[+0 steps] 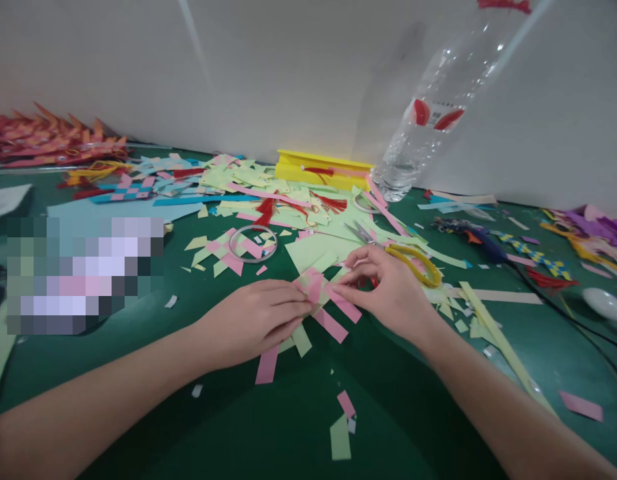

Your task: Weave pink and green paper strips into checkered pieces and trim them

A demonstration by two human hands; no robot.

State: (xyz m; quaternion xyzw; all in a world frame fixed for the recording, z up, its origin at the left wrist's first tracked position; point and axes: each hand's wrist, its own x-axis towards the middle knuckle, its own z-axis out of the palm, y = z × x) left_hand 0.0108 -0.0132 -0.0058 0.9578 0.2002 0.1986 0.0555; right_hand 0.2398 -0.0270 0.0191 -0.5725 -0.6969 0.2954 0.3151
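Note:
Pink and pale green paper strips (331, 325) cross over one another in a woven piece at the middle of the green table. My left hand (262, 313) is closed on the left side of this piece, fingertips pressed together on the strips. From the right, my right hand (376, 280) pinches a strip at the piece's edge between thumb and fingers. Just behind my right hand lie scissors with yellow handles (416, 263), blades pointing away to the left. To the left of the piece, a clear ring (253, 244) rests on another pink and green woven piece (223, 250).
A tilted clear plastic bottle (433, 113) leans on the wall behind a yellow folded tray (323, 170). Red tassels (268, 210) lie among heaped green scraps. Orange folded paper (48, 137) stands far left; a black cable (553, 300) and white spoon-like object (606, 303) lie right.

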